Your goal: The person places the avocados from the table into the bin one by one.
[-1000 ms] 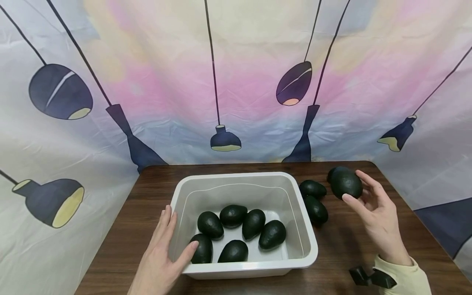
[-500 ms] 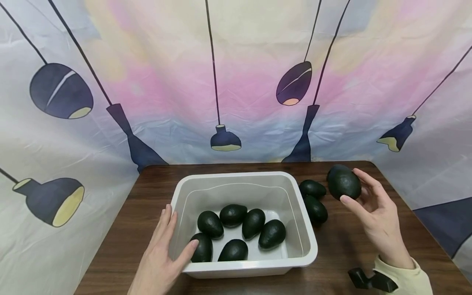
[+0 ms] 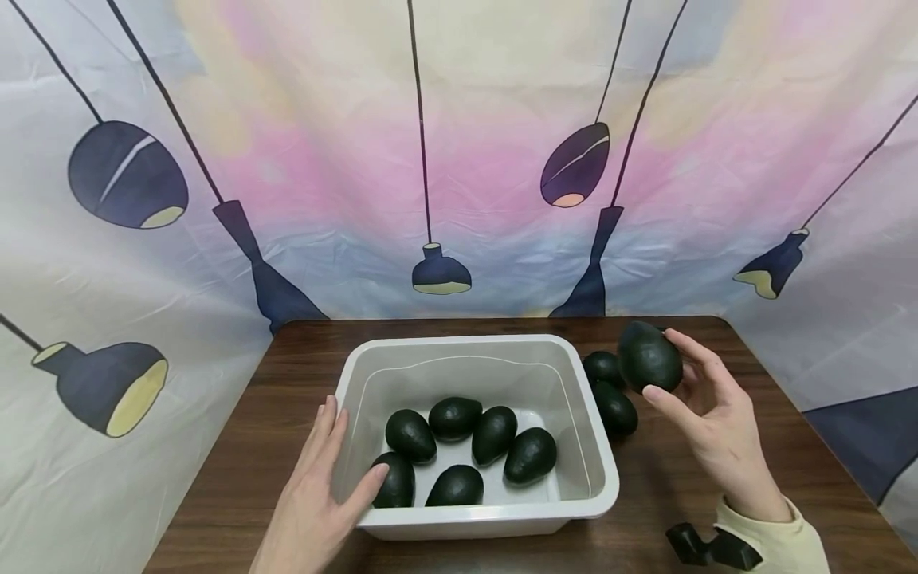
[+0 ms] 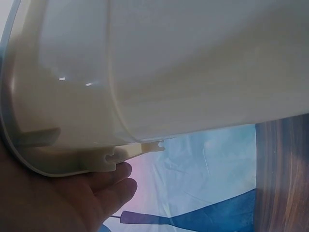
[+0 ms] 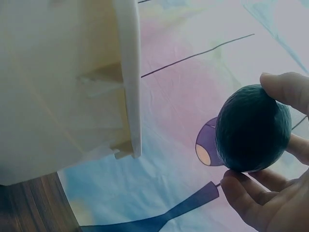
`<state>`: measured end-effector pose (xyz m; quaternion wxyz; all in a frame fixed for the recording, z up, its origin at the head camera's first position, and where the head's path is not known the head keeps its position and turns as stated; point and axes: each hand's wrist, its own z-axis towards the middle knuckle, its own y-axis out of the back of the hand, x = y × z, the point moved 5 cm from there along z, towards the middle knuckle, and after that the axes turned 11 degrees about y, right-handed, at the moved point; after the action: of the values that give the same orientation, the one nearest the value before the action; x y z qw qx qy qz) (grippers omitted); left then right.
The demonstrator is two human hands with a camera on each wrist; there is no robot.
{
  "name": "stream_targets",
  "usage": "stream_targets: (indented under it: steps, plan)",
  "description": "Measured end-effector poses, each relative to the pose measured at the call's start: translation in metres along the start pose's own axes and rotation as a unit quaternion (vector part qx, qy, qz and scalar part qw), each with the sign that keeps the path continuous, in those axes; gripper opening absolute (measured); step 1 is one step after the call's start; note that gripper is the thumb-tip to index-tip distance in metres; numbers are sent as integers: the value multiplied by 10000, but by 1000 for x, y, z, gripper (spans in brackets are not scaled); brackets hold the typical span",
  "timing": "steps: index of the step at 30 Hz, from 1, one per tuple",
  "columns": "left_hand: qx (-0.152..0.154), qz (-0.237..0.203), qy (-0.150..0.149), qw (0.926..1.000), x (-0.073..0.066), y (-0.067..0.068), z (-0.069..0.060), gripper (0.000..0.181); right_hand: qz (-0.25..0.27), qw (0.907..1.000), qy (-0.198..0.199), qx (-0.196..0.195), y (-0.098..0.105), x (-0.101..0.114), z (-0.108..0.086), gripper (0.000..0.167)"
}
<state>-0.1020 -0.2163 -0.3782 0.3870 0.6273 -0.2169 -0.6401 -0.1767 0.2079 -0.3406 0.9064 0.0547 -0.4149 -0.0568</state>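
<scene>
A pale grey plastic bin (image 3: 473, 514) stands on the table with several dark green avocados inside, one of them (image 3: 530, 456) near its right wall. My left hand (image 3: 311, 486) holds the bin's front left corner, thumb over the rim and fingers along the outer side; its fingertips show beside the rim in the left wrist view. Right of the bin, my right hand (image 3: 717, 422) grips an avocado (image 3: 650, 356) between thumb and fingers, in the air. The right wrist view shows this avocado (image 5: 251, 128) clear of the bin's wall (image 5: 58, 96).
Two more avocados lie against the bin's right side on the table, the nearer one (image 3: 614, 409) fully in view and the farther one (image 3: 601, 368) partly covered. The brown wooden table (image 3: 287, 383) ends at a cloth backdrop (image 3: 344, 175) printed with lamps.
My right hand has moved left toward the bin with the avocado, which now covers most of another avocado behind it. The left hand and bin stay in place.
</scene>
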Motion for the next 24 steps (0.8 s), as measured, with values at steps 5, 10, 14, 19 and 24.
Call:
stream_targets:
  steps: [5,10,14,19,24]
  plan:
    - [-11,-16,4,10000,0,0,0,84,-305,9995,-36,103,-6,4,0,71]
    - [-51,-38,-34,10000,0,0,-1,83,-142,9995,111,256,-13,8,2,72]
    - [-48,-29,-31,10000,0,0,0,83,-236,9988,245,341,-17,13,2,72]
    - [-7,-18,11,10000,0,0,0,84,-329,9979,280,476,-23,18,3,74]
    - [59,-19,85,9999,1,-1,1,84,-729,9943,387,673,-31,19,4,77]
